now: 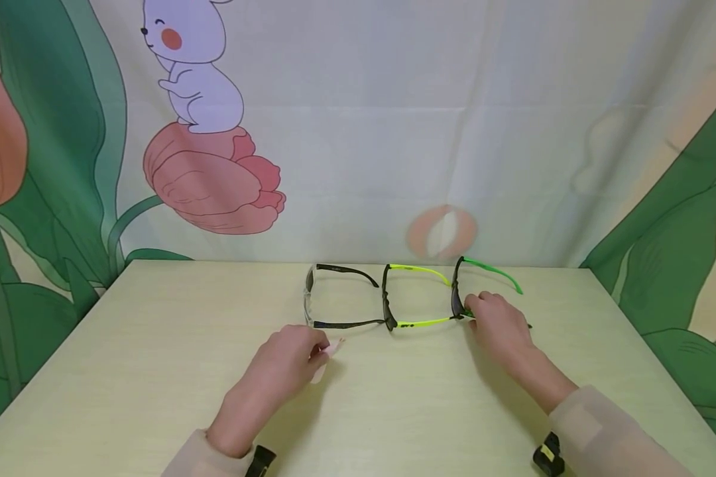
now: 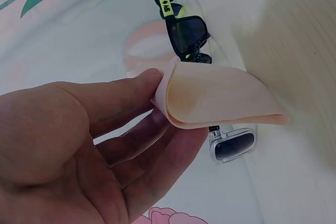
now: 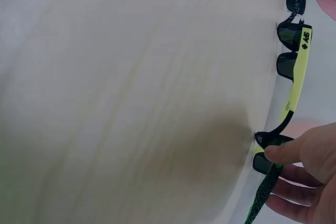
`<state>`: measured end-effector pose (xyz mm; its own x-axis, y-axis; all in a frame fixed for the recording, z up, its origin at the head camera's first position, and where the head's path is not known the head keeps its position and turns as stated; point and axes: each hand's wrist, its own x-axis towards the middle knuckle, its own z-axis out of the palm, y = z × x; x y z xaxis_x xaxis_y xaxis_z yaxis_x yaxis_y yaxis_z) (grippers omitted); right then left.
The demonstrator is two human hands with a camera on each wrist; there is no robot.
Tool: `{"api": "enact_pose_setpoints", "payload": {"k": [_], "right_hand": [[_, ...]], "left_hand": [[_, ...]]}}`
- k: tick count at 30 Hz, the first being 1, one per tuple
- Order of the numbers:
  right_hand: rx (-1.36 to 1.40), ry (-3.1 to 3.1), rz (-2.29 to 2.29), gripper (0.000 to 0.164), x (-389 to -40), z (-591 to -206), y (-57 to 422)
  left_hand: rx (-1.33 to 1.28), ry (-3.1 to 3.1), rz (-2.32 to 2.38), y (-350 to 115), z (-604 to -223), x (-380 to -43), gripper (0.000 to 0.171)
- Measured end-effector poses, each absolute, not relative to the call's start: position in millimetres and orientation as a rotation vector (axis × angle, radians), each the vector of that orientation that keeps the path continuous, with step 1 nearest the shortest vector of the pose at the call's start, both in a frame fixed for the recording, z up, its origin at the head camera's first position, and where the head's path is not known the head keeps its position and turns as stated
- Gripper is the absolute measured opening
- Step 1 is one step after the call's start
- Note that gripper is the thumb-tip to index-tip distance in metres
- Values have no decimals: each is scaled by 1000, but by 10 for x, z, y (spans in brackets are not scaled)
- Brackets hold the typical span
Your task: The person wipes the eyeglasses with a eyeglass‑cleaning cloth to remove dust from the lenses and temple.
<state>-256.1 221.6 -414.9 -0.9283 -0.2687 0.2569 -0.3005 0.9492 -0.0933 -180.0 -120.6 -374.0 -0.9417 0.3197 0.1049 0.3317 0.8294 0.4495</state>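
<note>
Three pairs of sunglasses stand in a row with their temples unfolded. The left pair (image 1: 347, 325) has a transparent frame and dark temples, the middle pair (image 1: 423, 324) bright yellow temples, and the right pair (image 1: 492, 267) green ones. My right hand (image 1: 501, 328) pinches the near temple of the green pair close to its hinge, thumb in front and fingers behind in the right wrist view. In front of the left pair, my left hand (image 1: 289, 361) holds a folded pale pink cloth (image 2: 220, 95) between thumb and fingers. The cloth partly covers the sunglasses behind it in the left wrist view.
The pale wooden table (image 1: 173, 358) ends at the back against a hanging curtain (image 1: 358, 132) printed with flowers and a white animal. The glasses stand near that back edge. Each wrist wears a small black device, such as the one (image 1: 549, 454) under the right sleeve.
</note>
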Motion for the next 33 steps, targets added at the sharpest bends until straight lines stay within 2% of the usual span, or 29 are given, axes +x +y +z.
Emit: {"api": "enact_pose_setpoints", "payload": {"k": [7,23,33], "right_hand": [[417,-2863,153,15,-2582,-4140,2241],[372,-2752,272,19,-2530,-3954,2327],[389,-2647,347,20,-2419,-3853,2337]], "left_hand": [[-534,-2989,-727,-1202,-3724,-1780,13],[-557,-2943,-747,-1158,-3695,-1803,2],[-566,-2865,-781,-1119,-3699,-1829,4]]}}
